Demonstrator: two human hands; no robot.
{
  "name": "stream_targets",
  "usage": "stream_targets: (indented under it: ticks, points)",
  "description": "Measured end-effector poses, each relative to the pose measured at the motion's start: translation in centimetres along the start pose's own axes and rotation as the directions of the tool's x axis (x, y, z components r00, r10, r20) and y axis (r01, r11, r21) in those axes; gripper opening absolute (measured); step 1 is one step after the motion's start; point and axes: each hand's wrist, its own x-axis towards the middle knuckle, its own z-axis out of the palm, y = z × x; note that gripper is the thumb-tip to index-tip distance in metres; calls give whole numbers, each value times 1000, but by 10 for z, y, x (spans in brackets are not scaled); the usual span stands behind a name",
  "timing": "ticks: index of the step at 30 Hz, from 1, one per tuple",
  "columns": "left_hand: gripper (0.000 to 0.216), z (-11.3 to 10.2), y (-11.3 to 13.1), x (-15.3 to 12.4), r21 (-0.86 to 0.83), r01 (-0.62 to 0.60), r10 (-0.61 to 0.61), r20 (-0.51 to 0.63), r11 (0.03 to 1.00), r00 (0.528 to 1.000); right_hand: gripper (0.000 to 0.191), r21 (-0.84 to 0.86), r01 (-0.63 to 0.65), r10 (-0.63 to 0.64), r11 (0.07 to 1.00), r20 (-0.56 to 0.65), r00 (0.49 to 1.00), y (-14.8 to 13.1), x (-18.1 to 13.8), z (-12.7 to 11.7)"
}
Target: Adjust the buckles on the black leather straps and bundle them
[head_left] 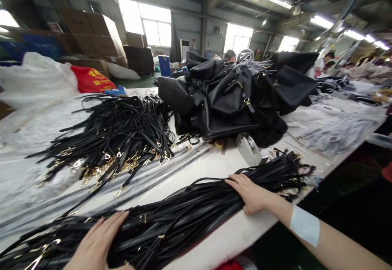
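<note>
A long bundle of black straps (183,213) with gold-coloured metal clasps lies along the table's near edge. My left hand (98,241) rests on its left part, fingers stretched out over the straps and thumb at the bottom of the view. Farther right, my right hand (251,192) lies across the same bundle with extended fingers; its thumb is on the near side. A pale blue patch (304,225) covers part of my right forearm. Behind the bundle, a second heap of black straps (122,127) has its gold clasps towards me.
Black bags (226,98) are piled at the back of the white table (171,172). A tape dispenser (249,149) stands before them. Clear plastic sheeting (33,111) and a red bag (92,79) lie left. Cardboard boxes (92,35) stand behind; other people are in the background.
</note>
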Motion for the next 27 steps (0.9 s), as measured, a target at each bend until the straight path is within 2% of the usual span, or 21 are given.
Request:
stream_targets:
  ticks: [7, 11, 14, 20, 23, 25, 27]
  points:
    - [128, -12, 75, -20, 23, -147, 146, 13, 989, 989, 101, -53, 33, -38, 998, -95, 995, 3, 13, 2]
    - [122, -3, 96, -21, 14, -138, 137, 90, 990, 986, 65, -93, 19, -37, 995, -188, 981, 5, 20, 5]
    - [116, 7, 94, -19, 10, -102, 101, 109, 995, 989, 47, -106, 5, -30, 994, -234, 972, 9, 26, 7]
    - [104, 12, 78, -34, 126, -90, 91, -3, 988, 996, 42, -104, 26, -55, 994, -284, 957, 23, 32, 17]
    - [97, 13, 67, -53, 248, -144, 169, -83, 958, 982, 45, -118, 64, -108, 991, -427, 898, 24, 29, 26]
    - [90, 14, 56, -65, 342, -202, 261, -136, 918, 956, 47, -132, 65, -124, 989, -501, 856, 20, 25, 32]
    - [86, 15, 41, -74, 414, -254, 356, -189, 874, 915, 48, -132, 20, -86, 991, -517, 852, 14, 21, 37]
